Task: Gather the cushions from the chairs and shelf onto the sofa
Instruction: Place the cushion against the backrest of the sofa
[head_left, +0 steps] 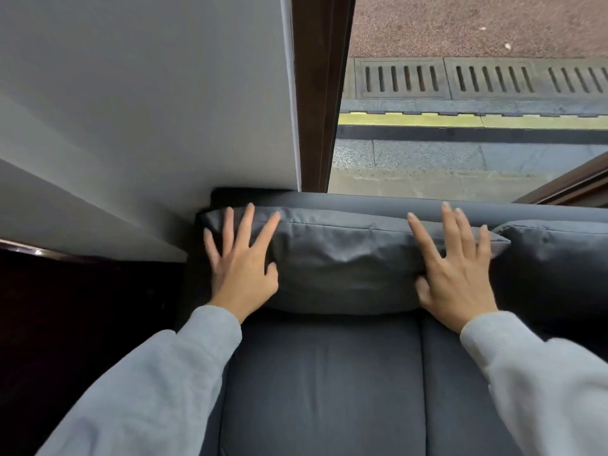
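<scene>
A dark grey cushion leans upright against the backrest of the dark grey sofa, at its left end. My left hand lies flat on the cushion's left side with fingers spread. On the cushion's right side rests my right hand, also flat with fingers apart. Neither hand grips it. A second dark grey cushion stands to the right, touching the first one's corner.
A white wall rises behind the sofa's left end. A dark wooden window frame stands beside it, with pavement and drain grates outside the glass. Dark wooden furniture sits left of the sofa.
</scene>
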